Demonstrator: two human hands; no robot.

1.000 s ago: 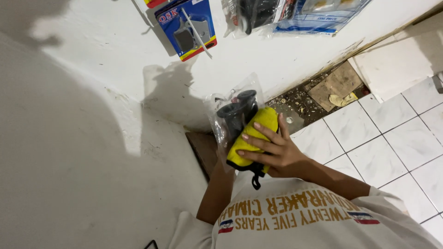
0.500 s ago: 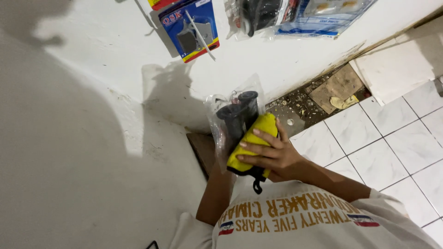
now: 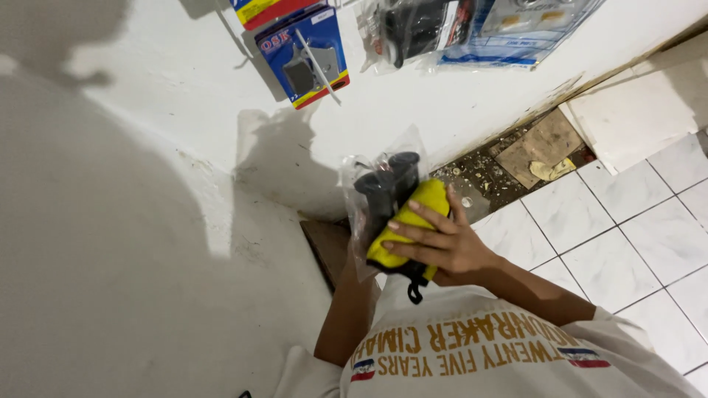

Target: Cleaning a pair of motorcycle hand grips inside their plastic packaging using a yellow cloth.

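Right hand [image 3: 442,247] wraps a yellow cloth [image 3: 409,221] over a clear plastic bag [image 3: 369,199] holding two black cylindrical parts [image 3: 391,180]; grip is closed, fingers [image 3: 413,236] spread across the cloth and pressing it against the bag; the bundle sits mid-frame, held in the air close to the white wall [image 3: 147,184], just above the person's chest.

Left hand is hidden behind the bag; only the forearm [image 3: 350,309] shows rising toward it; probably supports the bag from below, but its grip cannot be told.

Risks, as judgement: the bag film looks slick, so the cloth could slide off or the bag could slip downward if the unseen hand lets up; a black strap or cord [image 3: 415,287] dangles below the cloth and could snag on a finger or the shirt [image 3: 479,354]; a drop would land on tile or in the debris gap.

Around: blue and red hanging card pack [image 3: 302,55] on the wall at the far side, clear bagged parts [image 3: 472,29] to its right; white floor tiles [image 3: 627,236] on the right; a broken strip of floor with rubble and a cardboard scrap [image 3: 538,147] along the wall base; a dark board [image 3: 324,247] near the left of the bundle; nothing stands between the hands and the wall items but open air.
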